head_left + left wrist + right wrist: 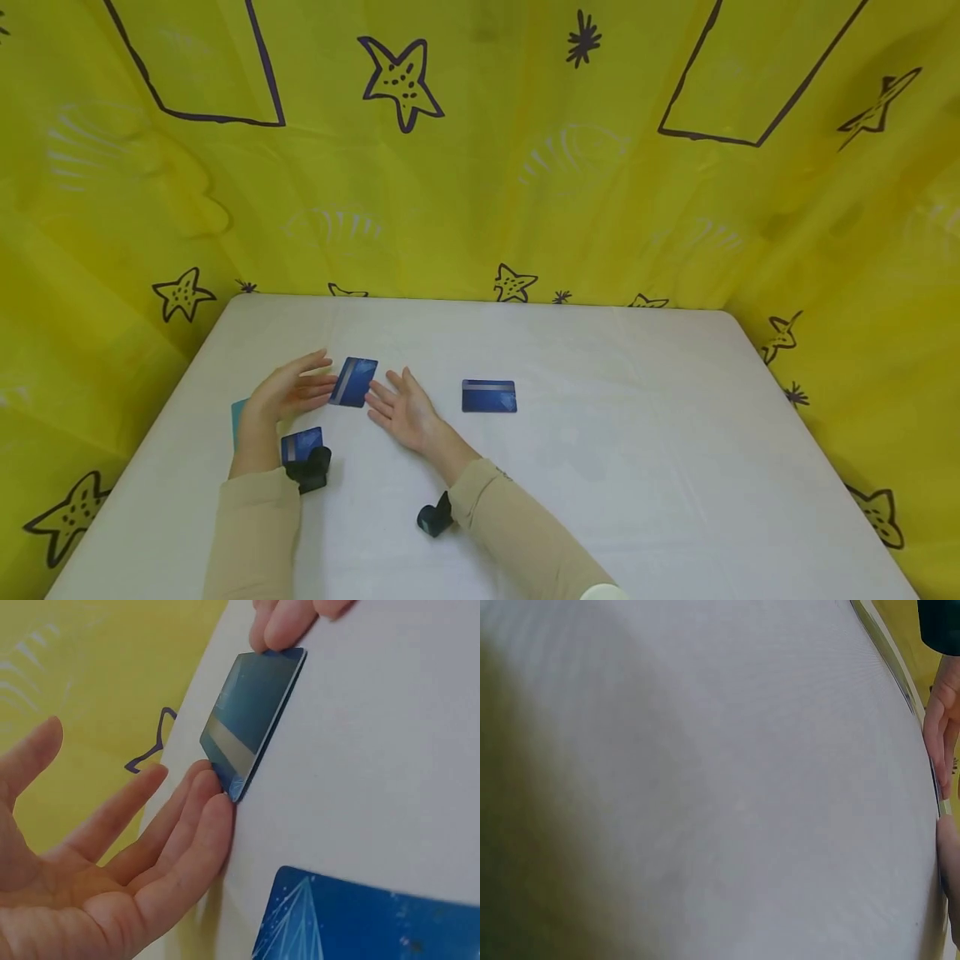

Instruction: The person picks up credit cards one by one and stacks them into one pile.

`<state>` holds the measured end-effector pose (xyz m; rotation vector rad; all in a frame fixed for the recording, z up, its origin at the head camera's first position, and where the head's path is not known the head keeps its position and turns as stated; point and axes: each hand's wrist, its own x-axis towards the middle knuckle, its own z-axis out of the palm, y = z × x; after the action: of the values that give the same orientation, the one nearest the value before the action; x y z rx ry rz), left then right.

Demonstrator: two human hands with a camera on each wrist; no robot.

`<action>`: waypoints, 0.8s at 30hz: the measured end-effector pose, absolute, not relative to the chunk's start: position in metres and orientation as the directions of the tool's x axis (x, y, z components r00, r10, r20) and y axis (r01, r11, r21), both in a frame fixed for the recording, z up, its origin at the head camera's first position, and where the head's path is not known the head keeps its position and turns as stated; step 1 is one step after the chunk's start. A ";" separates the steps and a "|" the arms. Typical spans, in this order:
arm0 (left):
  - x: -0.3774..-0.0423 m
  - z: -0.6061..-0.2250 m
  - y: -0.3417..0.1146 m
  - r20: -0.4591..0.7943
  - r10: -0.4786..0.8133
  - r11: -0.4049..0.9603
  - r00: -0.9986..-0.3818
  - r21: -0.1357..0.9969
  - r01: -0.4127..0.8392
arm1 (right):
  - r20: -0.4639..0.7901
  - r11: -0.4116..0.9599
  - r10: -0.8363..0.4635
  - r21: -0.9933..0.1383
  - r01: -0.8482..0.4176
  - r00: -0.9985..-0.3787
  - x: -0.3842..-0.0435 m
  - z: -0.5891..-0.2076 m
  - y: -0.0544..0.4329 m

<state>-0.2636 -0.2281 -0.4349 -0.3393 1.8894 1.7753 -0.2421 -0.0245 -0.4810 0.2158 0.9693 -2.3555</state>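
A blue card [353, 382] with a grey stripe lies between the two hands on the white table. My left hand [294, 387] is at its left side, with extended fingertips [217, 814] right at the card's edge. At the opposite side, my right hand [405, 411] is palm up, its fingertips meeting the card's edge in the left wrist view. Neither hand is curled round it. Another blue card [302, 444] lies beside the left wrist, partly covered by the black wrist camera. To the right of the right hand is a further striped blue card [489, 396].
A teal flat item [238, 415] shows behind the left wrist, mostly hidden. Black wrist cameras [435, 517] jut inward from both sleeves. Yellow curtain [480, 183] printed with starfish surrounds the far and side edges of the white table [637, 467].
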 end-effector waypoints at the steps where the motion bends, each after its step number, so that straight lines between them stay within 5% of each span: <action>1: -0.263 -0.435 -0.229 -0.529 0.180 0.097 -0.830 0.849 -0.520 | -0.352 -0.571 -0.451 -0.593 0.568 -0.820 -0.242 -0.481 -0.024; 24: -0.258 -0.434 -0.220 -0.555 0.172 0.027 -0.814 0.828 -0.560 | -0.375 -0.597 -0.418 -0.573 0.561 -0.827 -0.249 -0.476 -0.018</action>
<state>-0.2579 -0.2197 -0.4337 -0.3933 1.7921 1.8402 -0.2494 -0.0183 -0.4763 0.2710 0.9517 -2.3855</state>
